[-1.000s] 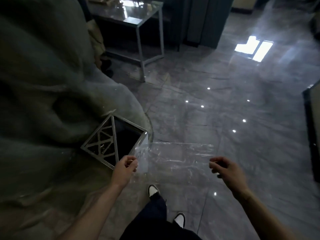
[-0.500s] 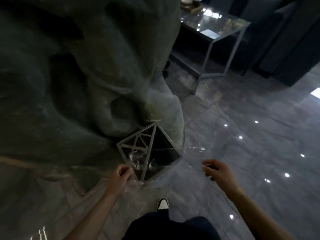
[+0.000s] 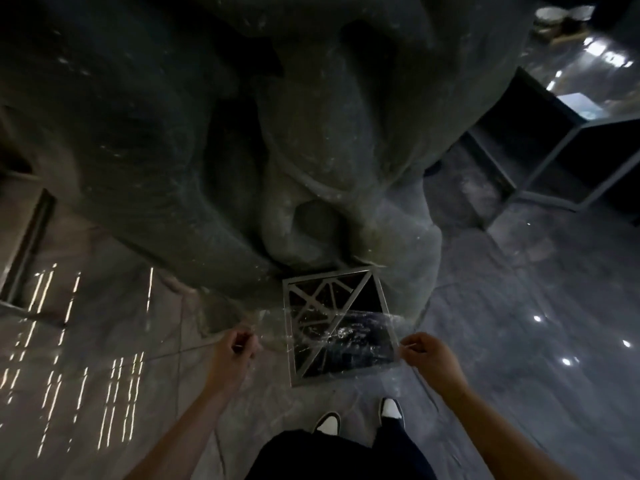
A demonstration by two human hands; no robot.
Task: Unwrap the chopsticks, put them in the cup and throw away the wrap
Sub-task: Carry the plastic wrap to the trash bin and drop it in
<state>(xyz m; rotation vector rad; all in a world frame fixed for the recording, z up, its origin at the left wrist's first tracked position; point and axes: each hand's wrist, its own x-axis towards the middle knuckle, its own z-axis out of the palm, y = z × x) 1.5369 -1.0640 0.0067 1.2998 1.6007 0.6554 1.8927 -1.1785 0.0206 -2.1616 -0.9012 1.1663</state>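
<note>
Pinching opposite edges, the left hand [image 3: 235,355] and right hand [image 3: 431,355] hold a clear wrap [image 3: 332,336] stretched over the bin [image 3: 339,327], lower centre of frame.

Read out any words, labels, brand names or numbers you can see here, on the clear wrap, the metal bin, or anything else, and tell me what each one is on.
None can be read.
Clear wrap, held stretched between the left hand and right hand: only glare and creases, no print visible.
Metal bin: a bare lattice frame, no label.
Shoes: no marking legible.
</note>
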